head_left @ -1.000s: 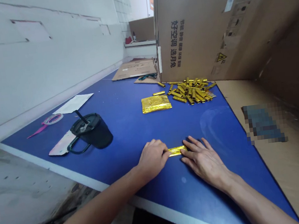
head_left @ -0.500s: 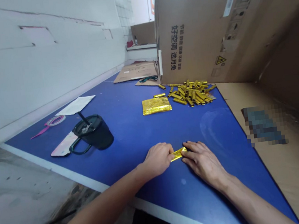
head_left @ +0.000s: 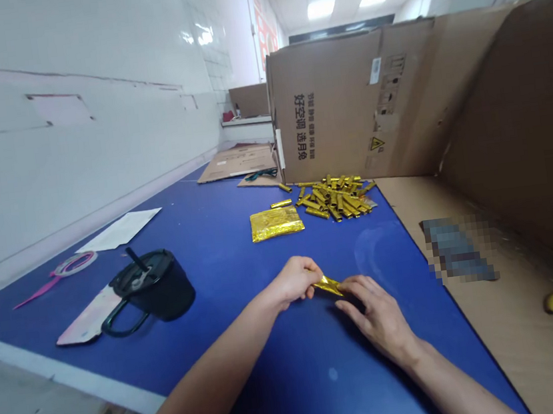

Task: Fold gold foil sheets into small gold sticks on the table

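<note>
Both of my hands meet over the blue table (head_left: pixel 242 251), pinching one small folded gold foil strip (head_left: pixel 327 286). My left hand (head_left: pixel 295 280) is closed on the strip's left end, raised a little off the table. My right hand (head_left: pixel 376 312) grips the right end with its fingertips, the other fingers curled. Farther back lies a flat stack of gold foil sheets (head_left: pixel 276 222), and behind it a pile of several folded gold pieces (head_left: pixel 334 197).
A black lidded cup with a straw (head_left: pixel 153 290) stands at the left on a pinkish card. Pink tape (head_left: pixel 74 264) and white paper (head_left: pixel 119 230) lie near the wall. A large cardboard box (head_left: pixel 360 109) and cardboard sheeting (head_left: pixel 511 312) bound the right side.
The strip has been lifted off the table and tilted between both hands. My view has risen, showing more of the room.
</note>
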Action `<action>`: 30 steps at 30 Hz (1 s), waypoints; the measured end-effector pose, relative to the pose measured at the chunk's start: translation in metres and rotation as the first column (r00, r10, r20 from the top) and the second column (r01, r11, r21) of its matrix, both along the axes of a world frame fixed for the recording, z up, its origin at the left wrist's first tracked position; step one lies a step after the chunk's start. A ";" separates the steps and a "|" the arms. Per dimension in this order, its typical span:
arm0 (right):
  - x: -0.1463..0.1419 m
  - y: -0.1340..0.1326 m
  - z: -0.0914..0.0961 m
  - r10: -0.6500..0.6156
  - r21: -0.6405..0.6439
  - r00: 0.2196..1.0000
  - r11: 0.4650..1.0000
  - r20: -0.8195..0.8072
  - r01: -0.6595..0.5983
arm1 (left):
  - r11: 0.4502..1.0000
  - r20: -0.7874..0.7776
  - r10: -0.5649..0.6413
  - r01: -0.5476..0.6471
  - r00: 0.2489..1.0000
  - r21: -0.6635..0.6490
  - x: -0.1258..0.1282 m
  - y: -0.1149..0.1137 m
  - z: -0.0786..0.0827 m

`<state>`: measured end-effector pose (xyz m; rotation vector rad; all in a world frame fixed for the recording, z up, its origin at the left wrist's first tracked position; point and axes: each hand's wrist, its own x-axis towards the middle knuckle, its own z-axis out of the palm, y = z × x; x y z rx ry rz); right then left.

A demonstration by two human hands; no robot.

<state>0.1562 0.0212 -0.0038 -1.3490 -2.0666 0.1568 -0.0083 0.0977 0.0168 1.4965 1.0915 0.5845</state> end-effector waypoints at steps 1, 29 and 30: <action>0.001 0.000 -0.001 -0.018 0.010 0.999 1.000 -0.027 0.019 | 1.000 0.014 -0.007 0.008 1.000 -0.019 0.002 0.002 0.000; 0.003 0.011 -0.009 -0.172 -0.220 0.721 0.975 -0.671 0.027 | 0.993 0.368 -0.004 -0.040 0.930 0.113 0.017 -0.017 -0.022; 0.003 0.011 -0.009 -0.164 -0.218 0.726 0.976 -0.668 0.020 | 0.992 0.368 0.006 -0.053 0.930 0.118 0.017 -0.018 -0.021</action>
